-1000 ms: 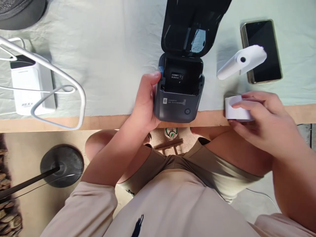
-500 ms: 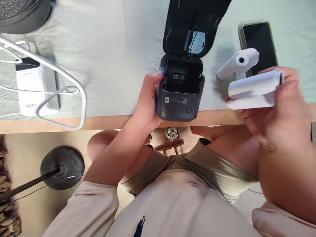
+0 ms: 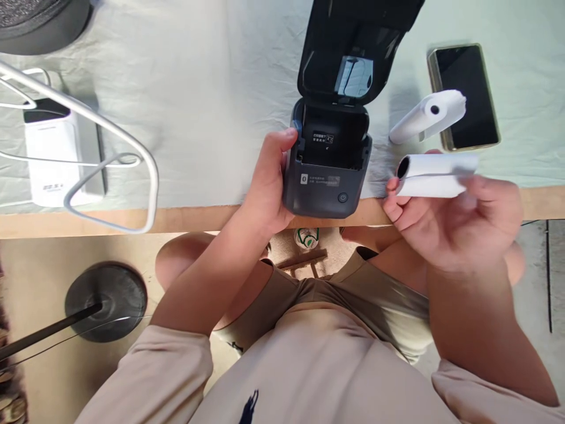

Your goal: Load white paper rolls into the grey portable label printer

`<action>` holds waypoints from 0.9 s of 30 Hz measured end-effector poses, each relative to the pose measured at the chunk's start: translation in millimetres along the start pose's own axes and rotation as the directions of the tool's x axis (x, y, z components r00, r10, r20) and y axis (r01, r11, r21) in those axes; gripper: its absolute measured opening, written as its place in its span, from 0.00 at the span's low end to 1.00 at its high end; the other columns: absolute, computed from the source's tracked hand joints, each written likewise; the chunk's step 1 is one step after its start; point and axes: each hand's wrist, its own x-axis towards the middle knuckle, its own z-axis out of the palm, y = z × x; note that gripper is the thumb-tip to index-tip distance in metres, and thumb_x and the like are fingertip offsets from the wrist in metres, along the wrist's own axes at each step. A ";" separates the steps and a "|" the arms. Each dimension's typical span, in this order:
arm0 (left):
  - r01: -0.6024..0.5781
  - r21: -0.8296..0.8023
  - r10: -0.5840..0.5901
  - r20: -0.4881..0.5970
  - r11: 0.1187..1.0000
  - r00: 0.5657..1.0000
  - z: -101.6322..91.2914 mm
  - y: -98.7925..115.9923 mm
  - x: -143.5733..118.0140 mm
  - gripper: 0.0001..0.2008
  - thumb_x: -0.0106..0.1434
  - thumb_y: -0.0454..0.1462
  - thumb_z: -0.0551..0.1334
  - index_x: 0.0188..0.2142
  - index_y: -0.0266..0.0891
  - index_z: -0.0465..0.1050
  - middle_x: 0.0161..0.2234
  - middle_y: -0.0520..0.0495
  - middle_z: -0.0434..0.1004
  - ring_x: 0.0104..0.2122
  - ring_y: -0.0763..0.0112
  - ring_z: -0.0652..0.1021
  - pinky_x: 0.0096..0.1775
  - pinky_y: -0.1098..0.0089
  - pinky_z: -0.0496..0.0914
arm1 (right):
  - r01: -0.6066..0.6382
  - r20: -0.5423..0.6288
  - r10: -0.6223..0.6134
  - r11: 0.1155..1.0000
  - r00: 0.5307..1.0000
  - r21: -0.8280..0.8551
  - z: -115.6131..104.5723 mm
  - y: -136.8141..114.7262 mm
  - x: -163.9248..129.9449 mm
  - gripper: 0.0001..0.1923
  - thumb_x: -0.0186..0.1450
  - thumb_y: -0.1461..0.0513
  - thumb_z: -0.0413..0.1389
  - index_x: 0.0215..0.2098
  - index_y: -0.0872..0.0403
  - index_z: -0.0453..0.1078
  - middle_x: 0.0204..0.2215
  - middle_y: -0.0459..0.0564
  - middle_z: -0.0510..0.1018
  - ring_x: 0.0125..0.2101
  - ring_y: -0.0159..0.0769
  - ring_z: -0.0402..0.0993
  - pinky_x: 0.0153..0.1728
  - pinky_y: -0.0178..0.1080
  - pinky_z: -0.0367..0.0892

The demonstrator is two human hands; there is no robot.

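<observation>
My left hand (image 3: pixel 271 179) grips the left side of a small dark label printer (image 3: pixel 324 191) at the table's front edge. The printer's lid (image 3: pixel 348 53) is swung up, and its paper bay (image 3: pixel 333 138) shows bare black inside. To the right, my right hand (image 3: pixel 459 215) holds a white paper roll (image 3: pixel 436 174) between thumb and fingers, its dark core facing left and a loose flap along its lower side. A second, thinner paper roll (image 3: pixel 412 121) lies on the cloth just beyond, its end partly unrolled.
A phone (image 3: pixel 465 94) lies behind the thinner roll. At the left are a white power bank (image 3: pixel 55 156), a looped white cable (image 3: pixel 152 176) and a black round case (image 3: pixel 48 23). A round black stand base (image 3: pixel 108 303) is on the floor, with a plastic bottle (image 3: pixel 306 237) under the table.
My right hand has moved left toward the printer and turned the roll, so its core now shows at the left end. My left hand keeps its grip; the printer sits slightly further right in view.
</observation>
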 end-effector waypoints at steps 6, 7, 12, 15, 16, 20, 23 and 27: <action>-0.040 -0.050 0.039 -0.012 0.998 0.999 5.6 -0.1 -1.1 0.20 0.76 0.46 0.53 0.38 0.36 0.78 0.32 0.47 0.82 0.32 0.70 0.83 0.38 0.73 0.78 | -0.003 -0.267 -0.028 0.993 0.963 -0.117 5.0 -2.2 -8.5 0.37 0.32 0.57 0.77 0.40 0.47 0.72 0.26 0.40 0.77 0.23 0.35 0.75 0.20 0.37 0.71; -0.043 -0.057 0.042 -0.011 0.997 0.999 5.8 0.0 -1.1 0.20 0.75 0.45 0.54 0.38 0.35 0.78 0.32 0.46 0.82 0.31 0.69 0.83 0.38 0.72 0.79 | 0.011 -0.285 -0.048 0.992 0.957 -0.128 4.4 -3.1 -9.4 0.37 0.30 0.59 0.76 0.40 0.48 0.72 0.27 0.40 0.77 0.24 0.37 0.76 0.20 0.37 0.70; -0.005 -0.059 0.004 -0.008 0.998 1.000 4.1 -1.3 -1.8 0.21 0.73 0.47 0.56 0.39 0.33 0.79 0.31 0.43 0.81 0.30 0.66 0.82 0.35 0.68 0.80 | 0.148 -0.249 -0.195 0.970 0.949 -0.194 7.8 -6.2 -15.9 0.27 0.36 0.61 0.72 0.35 0.53 0.75 0.34 0.48 0.82 0.29 0.36 0.78 0.23 0.37 0.70; -0.016 -0.080 0.016 -0.009 0.997 1.000 6.0 -1.2 -3.4 0.18 0.74 0.45 0.55 0.40 0.34 0.78 0.34 0.42 0.82 0.31 0.67 0.81 0.36 0.68 0.80 | 0.469 0.034 -0.489 0.812 0.872 -0.347 23.9 -11.1 -21.2 0.23 0.46 0.64 0.68 0.41 0.49 0.74 0.37 0.44 0.82 0.35 0.36 0.80 0.35 0.40 0.75; -0.023 -0.086 0.022 -0.008 0.996 1.000 7.2 -0.8 -3.9 0.17 0.75 0.44 0.55 0.39 0.34 0.77 0.34 0.43 0.81 0.31 0.68 0.81 0.36 0.69 0.79 | 0.594 0.186 -0.577 0.680 0.795 -0.430 31.9 -14.3 -22.1 0.21 0.51 0.64 0.67 0.43 0.48 0.74 0.39 0.44 0.82 0.39 0.35 0.81 0.41 0.41 0.76; -0.059 -0.098 0.057 -0.017 0.993 0.998 11.3 0.0 -4.6 0.12 0.75 0.41 0.57 0.39 0.38 0.73 0.34 0.48 0.77 0.30 0.72 0.78 0.34 0.72 0.76 | 0.688 0.625 -0.498 -0.076 0.601 -0.722 69.7 -32.9 -18.0 0.18 0.65 0.61 0.63 0.53 0.47 0.76 0.53 0.48 0.81 0.51 0.38 0.80 0.52 0.43 0.75; -0.082 -0.078 0.080 -0.029 0.994 0.996 11.7 -1.1 -4.8 0.08 0.76 0.39 0.56 0.41 0.40 0.72 0.35 0.49 0.76 0.31 0.72 0.78 0.35 0.72 0.75 | 0.450 0.573 -0.296 -0.391 0.764 -0.802 92.1 -44.6 -10.1 0.27 0.60 0.60 0.63 0.59 0.46 0.74 0.52 0.53 0.83 0.54 0.54 0.79 0.57 0.57 0.75; -0.085 -0.014 0.084 -0.038 0.996 0.996 9.7 -2.1 -5.8 0.04 0.74 0.38 0.59 0.42 0.41 0.69 0.34 0.52 0.75 0.30 0.72 0.78 0.33 0.72 0.73 | 0.361 0.515 -0.168 -0.535 0.841 -0.764 102.2 -47.9 -3.3 0.27 0.61 0.60 0.63 0.59 0.45 0.74 0.41 0.54 0.82 0.52 0.62 0.78 0.59 0.68 0.74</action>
